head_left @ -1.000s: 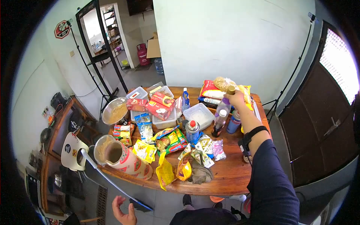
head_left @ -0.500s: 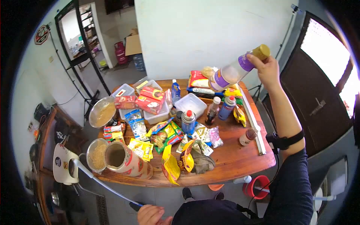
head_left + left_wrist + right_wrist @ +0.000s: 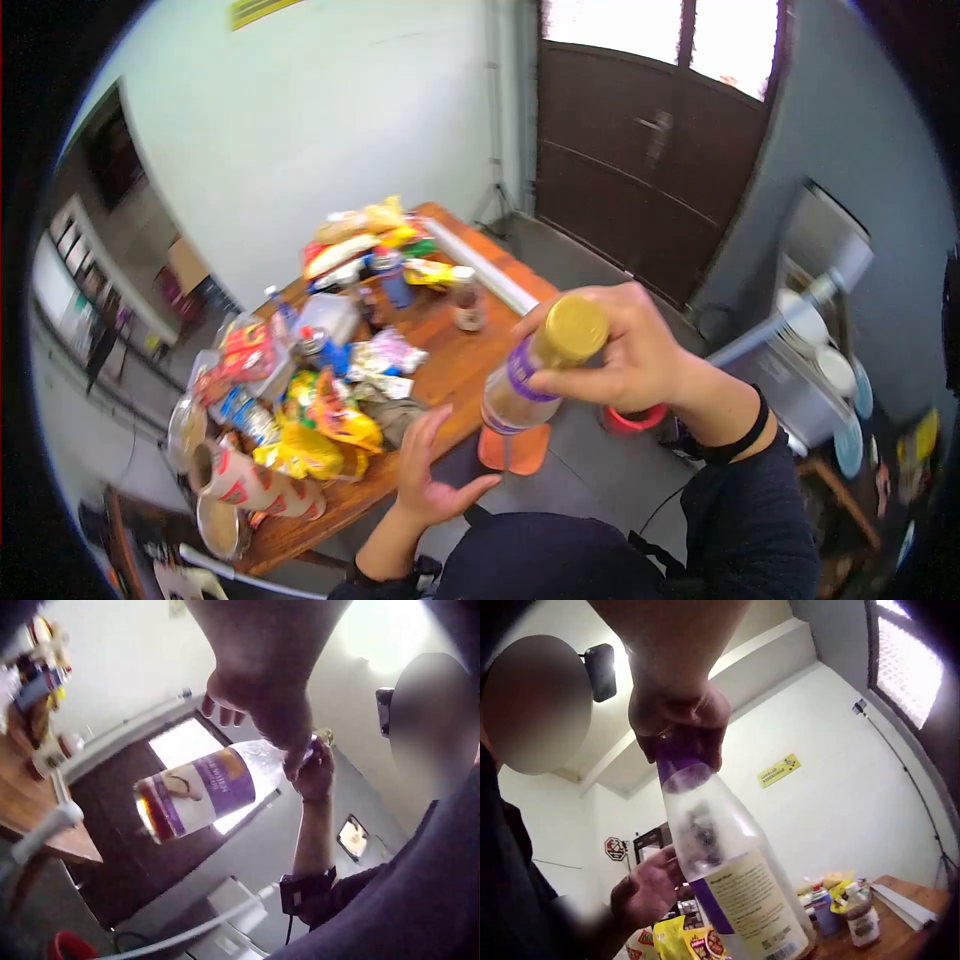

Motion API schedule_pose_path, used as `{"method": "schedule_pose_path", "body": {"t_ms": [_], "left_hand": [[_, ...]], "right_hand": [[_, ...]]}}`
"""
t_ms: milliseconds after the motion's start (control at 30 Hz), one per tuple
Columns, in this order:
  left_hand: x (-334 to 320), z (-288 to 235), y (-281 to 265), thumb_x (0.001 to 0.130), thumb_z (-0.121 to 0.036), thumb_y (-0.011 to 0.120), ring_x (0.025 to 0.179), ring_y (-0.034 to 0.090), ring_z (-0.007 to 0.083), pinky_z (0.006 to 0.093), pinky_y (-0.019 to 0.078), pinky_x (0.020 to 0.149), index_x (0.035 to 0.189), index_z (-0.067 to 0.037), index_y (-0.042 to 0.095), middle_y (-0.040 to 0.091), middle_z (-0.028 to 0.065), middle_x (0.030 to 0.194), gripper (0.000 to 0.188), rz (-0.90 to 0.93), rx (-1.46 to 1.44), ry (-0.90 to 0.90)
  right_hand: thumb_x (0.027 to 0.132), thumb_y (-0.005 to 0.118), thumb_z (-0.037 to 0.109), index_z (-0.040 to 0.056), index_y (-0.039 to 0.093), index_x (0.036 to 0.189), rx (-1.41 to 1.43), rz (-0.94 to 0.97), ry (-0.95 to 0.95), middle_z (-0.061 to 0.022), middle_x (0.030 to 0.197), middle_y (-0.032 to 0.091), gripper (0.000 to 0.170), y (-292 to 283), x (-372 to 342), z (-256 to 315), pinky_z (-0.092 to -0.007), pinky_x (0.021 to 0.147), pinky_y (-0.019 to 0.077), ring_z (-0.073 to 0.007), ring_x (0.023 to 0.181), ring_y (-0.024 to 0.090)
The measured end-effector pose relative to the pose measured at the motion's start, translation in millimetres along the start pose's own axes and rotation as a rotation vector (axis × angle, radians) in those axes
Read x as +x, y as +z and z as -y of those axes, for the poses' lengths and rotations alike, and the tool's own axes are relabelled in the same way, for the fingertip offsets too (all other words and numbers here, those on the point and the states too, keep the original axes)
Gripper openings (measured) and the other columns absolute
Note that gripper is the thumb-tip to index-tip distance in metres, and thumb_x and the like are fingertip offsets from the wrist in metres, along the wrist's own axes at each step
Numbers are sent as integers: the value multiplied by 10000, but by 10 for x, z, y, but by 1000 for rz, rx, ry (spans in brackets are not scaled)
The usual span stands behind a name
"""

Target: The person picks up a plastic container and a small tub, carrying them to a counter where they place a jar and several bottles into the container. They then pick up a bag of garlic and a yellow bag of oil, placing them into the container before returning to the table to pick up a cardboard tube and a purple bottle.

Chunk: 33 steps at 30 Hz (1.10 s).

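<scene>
My right hand [image 3: 630, 345] grips the neck of a clear glass bottle [image 3: 510, 395], just below its gold cap [image 3: 575, 328]. The bottle is held up in front of my body, off the table. Purple and white labels wrap it, and a little amber liquid shows at its base in the left wrist view. To the left of the bottle my left hand [image 3: 432, 475] is raised with its fingers extended and thumb spread, holding nothing. In the right wrist view the left palm [image 3: 652, 889] appears behind the bottle.
Crowded on the wooden table [image 3: 450, 370] are packets, tubs and bottles. A small sauce bottle [image 3: 467, 300] stands near a white strip [image 3: 485, 265] along the table's edge. Below are an orange stool [image 3: 530, 448] and a red bucket [image 3: 632, 418]; a dish rack [image 3: 815, 340] is at right.
The right hand has lifted the bottle from the table's far side and brought it close to my body. My left hand has risen towards it, and the head view has swung right.
</scene>
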<state>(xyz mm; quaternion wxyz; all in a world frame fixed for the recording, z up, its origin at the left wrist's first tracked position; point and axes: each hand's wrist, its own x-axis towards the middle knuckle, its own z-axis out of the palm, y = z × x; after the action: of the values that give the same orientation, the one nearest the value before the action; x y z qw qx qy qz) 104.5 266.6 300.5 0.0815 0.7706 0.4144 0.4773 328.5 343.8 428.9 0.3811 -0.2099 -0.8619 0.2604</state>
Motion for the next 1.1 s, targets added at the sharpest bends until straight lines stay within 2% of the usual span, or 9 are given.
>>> {"method": "schedule_pose_path", "body": {"t_ms": [167, 300, 333, 500, 633, 667, 767, 900, 1100], "left_hand": [[421, -878, 1474, 469, -355, 791, 1031, 439, 290, 361, 361, 856, 1178, 9, 332, 427, 167, 1132, 920, 358, -467, 205], [254, -1652, 2610, 436, -247, 785, 958, 502, 256, 345, 390, 787, 1072, -42, 455, 517, 114, 1028, 745, 621, -699, 254], [222, -1915, 2808, 424, -202, 760, 897, 535, 242, 333, 395, 762, 1006, -57, 498, 562, 87, 952, 655, 630, -817, 221], [-43, -2798, 3670, 385, -202, 766, 839, 556, 237, 325, 396, 739, 1022, -78, 495, 583, 77, 930, 703, 974, -980, 455], [-429, -3324, 4309, 385, -241, 787, 810, 560, 238, 336, 388, 719, 1039, -83, 477, 582, 64, 925, 740, 1093, -1148, 530], [-445, -3523, 4360, 389, -251, 790, 808, 560, 238, 338, 385, 721, 1042, -85, 474, 581, 63, 925, 744, 1140, -1161, 540], [-485, -3946, 4661, 411, -293, 800, 814, 558, 247, 341, 381, 726, 1051, -87, 469, 574, 70, 936, 750, 1239, -1149, 691], [-556, -4368, 5240, 417, -300, 799, 848, 557, 234, 332, 375, 734, 1056, -84, 466, 568, 69, 961, 752, 1273, -1196, 768], [-383, -5024, 6193, 421, -328, 786, 861, 551, 207, 334, 367, 746, 1060, -95, 460, 561, 56, 972, 754, 1408, -1172, 754]], "right_hand": [[611, 702, 148, 20, 554, 895, -164, -213, 152, -107, 858, 601, 346, -570, -1618, 469, -279, 663, 477, -221, 749, 606], [611, 702, 151, 16, 538, 921, -379, -452, 326, -122, 879, 595, 376, -881, -2797, 927, -294, 672, 478, -239, 766, 602], [610, 705, 155, 14, 533, 932, -442, -499, 363, -126, 884, 593, 392, -898, -3063, 1008, -297, 674, 478, -245, 772, 600], [618, 711, 189, -5, 517, 957, -640, -727, 611, -152, 915, 576, 437, -973, -4087, 1489, -305, 703, 476, -284, 807, 588], [623, 722, 170, 6, 361, 1159, -686, -1091, 743, -153, 972, 565, 667, -942, -4673, 1777, -312, 701, 478, -272, 834, 589], [616, 730, 148, 20, 288, 1208, -851, -1062, 793, -145, 994, 561, 750, -972, -4815, 1841, -315, 697, 480, -261, 834, 592], [615, 731, 144, 19, 319, 1190, -1080, -987, 845, -143, 985, 565, 718, -1096, -5195, 1936, -318, 688, 483, -259, 830, 593], [626, 710, 190, 18, 452, 1083, -1077, -1113, 916, -149, 997, 551, 553, -1409, -5662, 1944, -328, 707, 470, -284, 856, 570], [634, 705, 170, 10, 463, 1079, -989, -1146, 1019, -145, 1019, 546, 531, -2286, -6376, 1737, -324, 732, 465, -278, 884, 566]]}}
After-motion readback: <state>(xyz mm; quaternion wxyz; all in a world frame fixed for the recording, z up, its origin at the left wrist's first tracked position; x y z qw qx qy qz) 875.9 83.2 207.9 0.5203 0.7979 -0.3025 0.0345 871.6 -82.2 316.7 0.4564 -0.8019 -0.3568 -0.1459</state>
